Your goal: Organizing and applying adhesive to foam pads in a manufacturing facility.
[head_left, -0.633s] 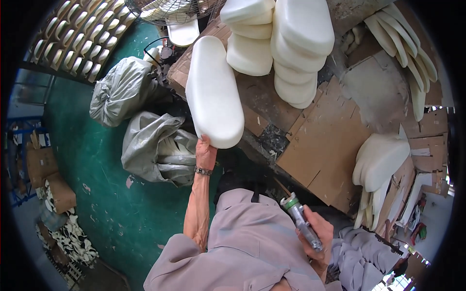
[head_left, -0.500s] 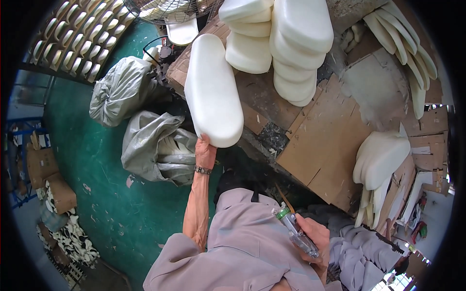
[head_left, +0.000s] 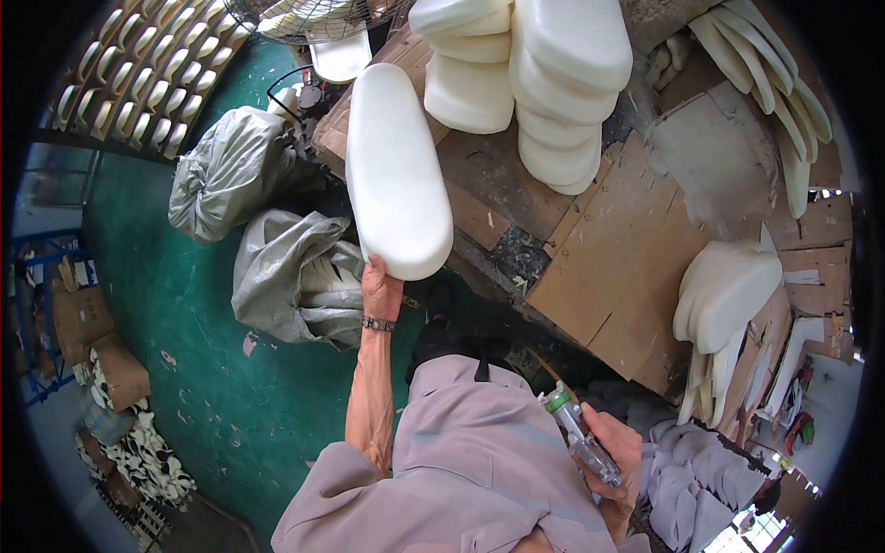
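My left hand is closed on the near end of a long white foam pad with rounded ends. The pad's far end lies over the corner of the cardboard-covered table. At my right side, my right hand is wrapped round a handheld tool with a clear grey body and a green collar. Its exact kind I cannot make out. Beyond the pad, similar white foam pads stand in stacks on the table.
Cardboard covers the table. More foam pieces lean at its right. Two grey sacks sit on the green floor at my left. A wire fan and a rack of foam pieces stand farther back.
My left hand has shifted slightly left with the foam pad, which has turned a little. My right hand and the tool have moved a little to the right.
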The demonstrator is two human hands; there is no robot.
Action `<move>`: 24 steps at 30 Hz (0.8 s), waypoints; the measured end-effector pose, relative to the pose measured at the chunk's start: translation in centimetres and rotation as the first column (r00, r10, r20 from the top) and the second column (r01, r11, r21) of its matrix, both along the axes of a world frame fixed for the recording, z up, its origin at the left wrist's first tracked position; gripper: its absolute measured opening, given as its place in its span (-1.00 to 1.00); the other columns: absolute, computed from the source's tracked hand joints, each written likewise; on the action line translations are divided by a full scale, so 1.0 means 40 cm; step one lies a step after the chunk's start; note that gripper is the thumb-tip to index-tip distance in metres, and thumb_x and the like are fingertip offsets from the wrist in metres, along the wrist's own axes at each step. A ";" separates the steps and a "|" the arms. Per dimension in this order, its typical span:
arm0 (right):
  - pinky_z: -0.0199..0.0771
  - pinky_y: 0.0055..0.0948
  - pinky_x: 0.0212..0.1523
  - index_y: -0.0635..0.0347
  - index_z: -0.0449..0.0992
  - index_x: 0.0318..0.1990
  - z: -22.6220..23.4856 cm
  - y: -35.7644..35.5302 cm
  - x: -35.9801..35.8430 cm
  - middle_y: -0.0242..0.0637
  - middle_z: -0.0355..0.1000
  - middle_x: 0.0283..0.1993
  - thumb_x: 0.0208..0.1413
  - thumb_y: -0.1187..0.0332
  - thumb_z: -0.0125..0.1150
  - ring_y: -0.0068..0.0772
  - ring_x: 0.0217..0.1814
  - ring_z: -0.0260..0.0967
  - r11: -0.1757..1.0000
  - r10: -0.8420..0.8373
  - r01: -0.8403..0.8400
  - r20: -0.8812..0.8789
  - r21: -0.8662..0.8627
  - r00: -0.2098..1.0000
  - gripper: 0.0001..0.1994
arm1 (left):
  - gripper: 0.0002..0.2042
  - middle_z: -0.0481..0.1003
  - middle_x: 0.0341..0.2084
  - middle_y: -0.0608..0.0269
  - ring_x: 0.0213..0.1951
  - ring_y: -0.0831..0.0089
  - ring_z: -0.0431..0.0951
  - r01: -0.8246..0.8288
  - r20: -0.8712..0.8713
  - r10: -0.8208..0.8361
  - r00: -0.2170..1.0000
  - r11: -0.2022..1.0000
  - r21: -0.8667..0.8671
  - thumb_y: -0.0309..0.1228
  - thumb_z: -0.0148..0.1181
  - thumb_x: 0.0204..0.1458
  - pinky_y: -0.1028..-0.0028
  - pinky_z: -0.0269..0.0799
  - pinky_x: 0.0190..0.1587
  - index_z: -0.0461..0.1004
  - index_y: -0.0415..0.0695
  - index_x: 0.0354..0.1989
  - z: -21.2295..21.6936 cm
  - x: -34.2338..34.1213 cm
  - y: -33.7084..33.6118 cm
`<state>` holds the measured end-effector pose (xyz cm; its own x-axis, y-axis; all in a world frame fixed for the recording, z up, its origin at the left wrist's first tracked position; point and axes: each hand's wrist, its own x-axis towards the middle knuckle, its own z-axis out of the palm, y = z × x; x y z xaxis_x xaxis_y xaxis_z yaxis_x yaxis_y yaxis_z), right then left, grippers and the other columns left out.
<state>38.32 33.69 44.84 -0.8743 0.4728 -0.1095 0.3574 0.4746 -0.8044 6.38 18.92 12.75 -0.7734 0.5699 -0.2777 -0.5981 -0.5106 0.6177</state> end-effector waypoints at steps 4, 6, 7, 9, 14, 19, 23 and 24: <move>0.49 -0.39 -0.32 0.44 0.50 0.11 0.001 -0.003 -0.029 -0.10 0.48 -0.38 -0.25 0.60 0.22 -0.18 -0.39 0.50 0.999 -0.045 0.045 0.018 0.006 0.999 -0.41 | -0.43 0.33 0.30 0.21 0.32 0.31 0.30 0.013 0.015 -0.013 1.000 1.000 0.009 -0.07 0.00 0.31 0.20 0.15 0.38 0.19 -0.19 0.36 0.001 -0.003 -0.007; 0.49 -0.38 -0.31 0.43 0.50 0.11 -0.004 0.001 -0.036 -0.09 0.48 -0.37 -0.24 0.59 0.22 -0.16 -0.38 0.51 0.999 0.001 -0.001 0.016 -0.050 1.000 -0.42 | -0.43 0.32 0.30 0.21 0.32 0.30 0.30 0.005 0.029 -0.005 1.000 1.000 0.008 -0.06 0.00 0.31 0.19 0.15 0.38 0.19 -0.19 0.36 -0.001 -0.004 -0.003; 0.49 -0.38 -0.31 0.43 0.50 0.11 -0.010 0.003 -0.035 -0.09 0.48 -0.37 -0.24 0.59 0.22 -0.16 -0.38 0.51 0.999 -0.002 0.002 0.010 -0.051 1.000 -0.42 | -0.42 0.31 0.31 0.22 0.32 0.30 0.30 -0.008 0.048 0.008 0.999 1.000 0.007 -0.06 0.00 0.31 0.19 0.15 0.39 0.19 -0.19 0.36 -0.005 -0.004 -0.003; 0.46 -0.41 -0.29 0.43 0.49 0.12 -0.024 0.008 -0.024 -0.06 0.48 -0.35 -0.21 0.55 0.33 -0.14 -0.40 0.47 0.999 -0.036 0.036 -0.011 -0.010 0.999 -0.42 | -0.41 0.30 0.32 0.23 0.33 0.30 0.29 0.006 0.030 -0.006 1.000 1.000 -0.001 -0.04 0.00 0.30 0.18 0.15 0.39 0.18 -0.16 0.37 -0.006 -0.012 -0.006; 0.45 -0.45 -0.15 0.38 0.39 0.24 -0.080 0.065 0.012 -0.15 0.49 -0.27 0.00 0.55 0.25 -0.30 -0.26 0.50 0.961 -0.275 0.271 0.103 0.053 0.956 -0.44 | -0.38 0.30 0.33 0.24 0.33 0.29 0.29 -0.050 0.025 0.050 0.998 0.999 0.014 0.00 0.02 0.28 0.16 0.17 0.38 0.17 -0.13 0.38 0.012 -0.019 -0.022; 0.45 -0.29 -0.06 0.36 0.38 0.24 -0.303 0.217 0.100 -0.01 0.49 -0.15 0.12 0.52 0.21 -0.10 -0.17 0.48 0.858 -0.509 0.503 0.039 0.109 0.860 -0.51 | -0.39 0.35 0.28 0.17 0.29 0.25 0.36 -0.137 0.027 0.137 0.990 0.990 0.017 -0.08 0.11 0.26 0.17 0.24 0.35 0.19 -0.21 0.35 0.035 -0.007 -0.009; 0.34 -0.05 0.19 0.36 0.15 0.39 -0.542 0.359 0.158 0.19 0.34 0.21 0.17 0.41 0.22 0.13 0.20 0.36 0.741 -0.646 0.528 0.227 0.415 0.728 -0.35 | -0.42 0.36 0.27 0.15 0.29 0.24 0.36 -0.155 -0.029 0.155 0.987 0.988 0.012 -0.12 0.10 0.27 0.15 0.22 0.35 0.21 -0.25 0.33 0.074 0.025 -0.037; 0.34 -0.05 0.19 0.36 0.15 0.39 -0.619 0.392 0.185 0.19 0.34 0.21 0.17 0.41 0.22 0.13 0.20 0.36 0.735 -0.651 0.539 0.205 0.412 0.731 -0.35 | -0.40 0.34 0.29 0.15 0.30 0.24 0.35 -0.152 -0.046 0.153 0.987 0.988 0.014 -0.10 0.09 0.27 0.14 0.23 0.35 0.18 -0.22 0.36 0.083 0.036 -0.032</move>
<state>45.70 49.37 20.09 -0.3388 0.9373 -0.0814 0.8535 0.2698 -0.4458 7.81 17.63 16.07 -0.8633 0.4471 -0.2341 -0.4836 -0.6003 0.6370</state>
